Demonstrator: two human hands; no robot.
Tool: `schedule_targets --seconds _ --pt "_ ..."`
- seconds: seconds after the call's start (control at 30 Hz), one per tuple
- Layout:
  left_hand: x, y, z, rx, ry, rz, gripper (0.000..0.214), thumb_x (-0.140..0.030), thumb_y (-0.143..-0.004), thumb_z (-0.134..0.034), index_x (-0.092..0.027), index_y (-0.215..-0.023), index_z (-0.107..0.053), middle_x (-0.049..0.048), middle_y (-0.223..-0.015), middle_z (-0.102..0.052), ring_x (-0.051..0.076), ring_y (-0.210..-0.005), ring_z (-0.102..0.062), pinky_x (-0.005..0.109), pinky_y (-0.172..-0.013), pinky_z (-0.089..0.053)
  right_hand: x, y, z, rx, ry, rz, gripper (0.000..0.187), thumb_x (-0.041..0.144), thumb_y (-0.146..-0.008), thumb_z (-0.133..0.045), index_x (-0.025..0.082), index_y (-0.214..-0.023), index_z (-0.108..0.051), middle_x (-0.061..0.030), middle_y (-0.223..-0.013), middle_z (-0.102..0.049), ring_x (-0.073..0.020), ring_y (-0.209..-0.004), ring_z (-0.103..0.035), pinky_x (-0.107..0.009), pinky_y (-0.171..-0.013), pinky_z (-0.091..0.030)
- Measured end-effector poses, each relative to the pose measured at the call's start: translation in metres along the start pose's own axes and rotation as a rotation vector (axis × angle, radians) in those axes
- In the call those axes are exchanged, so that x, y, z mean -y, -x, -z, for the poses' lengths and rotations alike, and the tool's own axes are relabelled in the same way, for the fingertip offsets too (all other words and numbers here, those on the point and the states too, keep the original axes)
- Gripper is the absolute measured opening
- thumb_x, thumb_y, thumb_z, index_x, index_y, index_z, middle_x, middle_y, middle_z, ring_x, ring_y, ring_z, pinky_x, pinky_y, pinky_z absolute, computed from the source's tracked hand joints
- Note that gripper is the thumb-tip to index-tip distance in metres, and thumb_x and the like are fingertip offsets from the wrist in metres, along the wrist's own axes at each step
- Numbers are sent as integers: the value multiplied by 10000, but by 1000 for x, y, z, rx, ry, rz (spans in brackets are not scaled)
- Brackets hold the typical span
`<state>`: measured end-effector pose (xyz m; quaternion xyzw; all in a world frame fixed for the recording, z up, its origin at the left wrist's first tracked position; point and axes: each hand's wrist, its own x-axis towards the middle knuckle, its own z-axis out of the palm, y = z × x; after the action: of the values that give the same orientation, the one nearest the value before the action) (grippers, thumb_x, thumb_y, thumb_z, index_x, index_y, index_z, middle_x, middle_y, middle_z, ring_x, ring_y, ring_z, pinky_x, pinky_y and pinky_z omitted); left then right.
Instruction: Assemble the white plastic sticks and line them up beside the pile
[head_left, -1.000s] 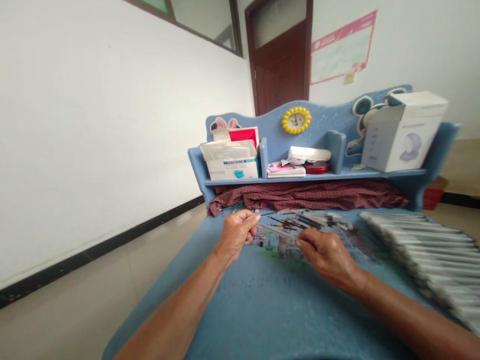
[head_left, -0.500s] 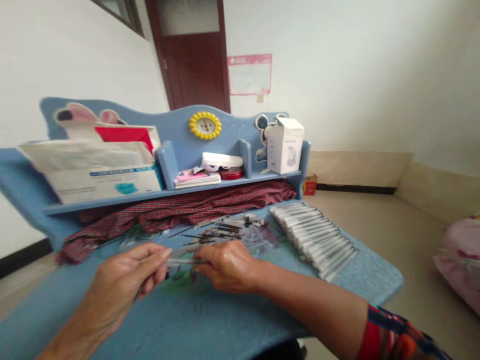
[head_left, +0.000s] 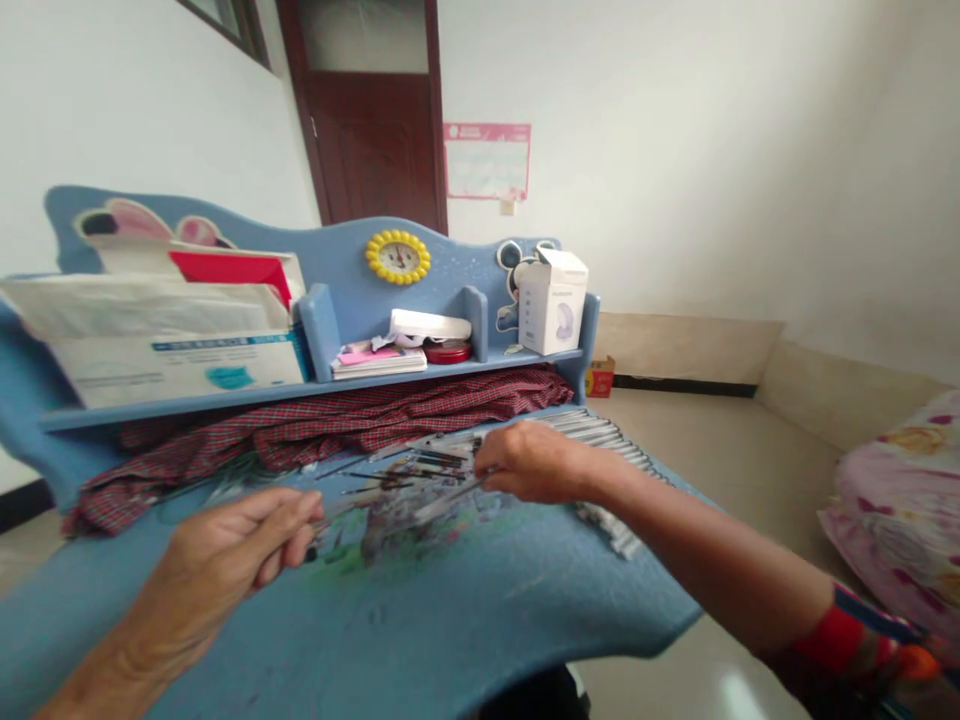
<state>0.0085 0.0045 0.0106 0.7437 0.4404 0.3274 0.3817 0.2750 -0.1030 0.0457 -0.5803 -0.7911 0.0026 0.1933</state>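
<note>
My left hand (head_left: 247, 545) is closed in a pinch over the left part of the blue desk, on a thin pen part whose dark tip (head_left: 311, 553) shows below the fingers. To the right and farther back, my right hand (head_left: 529, 462) has its fingers closed on a slim translucent pen barrel (head_left: 448, 500), which points left and slightly down. Between and behind the hands lie scattered dark pen refills (head_left: 442, 457) and small loose parts. A row of assembled-looking pale pens (head_left: 600, 430) is partly hidden behind my right forearm.
The blue desk (head_left: 420, 640) has a raised back shelf with a mask box (head_left: 187, 365), a notebook stack (head_left: 379, 365), a red round tin (head_left: 448, 352) and a white box (head_left: 553, 305). A plaid cloth (head_left: 315, 420) lies beneath the shelf. Floral bedding (head_left: 900, 500) is at right.
My right hand has moved right and away from my left hand, carrying the slim barrel; before, both met at a thin stick. My left hand stays pinched. The view has shifted slightly.
</note>
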Motion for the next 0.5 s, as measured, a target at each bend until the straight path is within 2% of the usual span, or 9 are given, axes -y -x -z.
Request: schedule_targets --seconds 0.03,0.1,0.2,0.27,0.37,0.5 --pt "-1 1 0 9 -27 -13 405 -586 -677 -506 -198 -583 -576 -29 -481 -514 109 -448 -381 197 -443 -278 -12 13 6 53 79 30 125 145 -724 -569 193 -778 -670 -14 -827 -659 -153 -787 -574 -232 -701 -387" --pt "-3 2 -1 19 -90 -36 428 -583 -682 -487 -190 -519 -540 -28 -471 -503 106 -441 -371 194 -446 -275 -38 42 16 129 161 -1 147 166 -756 -548 187 -833 -672 -37 -844 -654 -152 -784 -575 -238 -700 -398" --pt "-2 2 -2 57 -173 -77 418 -561 -698 -473 -189 -513 -526 -38 -468 -490 103 -446 -373 183 -460 -277 -75 85 25 123 185 -149 148 194 -782 -535 184 -849 -666 -53 -860 -647 -155 -786 -582 -253 -716 -410" --pt "1 1 -3 87 -219 -100 401 -547 -709 -474 -192 -529 -527 -45 -466 -480 103 -451 -379 177 -471 -280 -93 108 26 131 176 -174 152 221 -801 -522 195 -839 -667 -53 -862 -642 -156 -806 -584 -254 -732 -416" --pt "5 -2 -4 117 -260 -111 397 -539 -721 -473 -194 -531 -519 -51 -465 -473 104 -449 -380 175 -476 -282 -109 127 23 101 156 -188 164 246 -814 -512 207 -827 -671 -51 -875 -630 -148 -806 -584 -249 -744 -422" --pt "8 -3 -6 133 -262 -108 389 -528 -728 -477 -198 -528 -530 -54 -463 -483 105 -441 -388 174 -474 -289 -117 132 17 41 148 -194 154 246 -807 -526 210 -809 -676 -55 -886 -626 -149 -803 -585 -244 -740 -429"
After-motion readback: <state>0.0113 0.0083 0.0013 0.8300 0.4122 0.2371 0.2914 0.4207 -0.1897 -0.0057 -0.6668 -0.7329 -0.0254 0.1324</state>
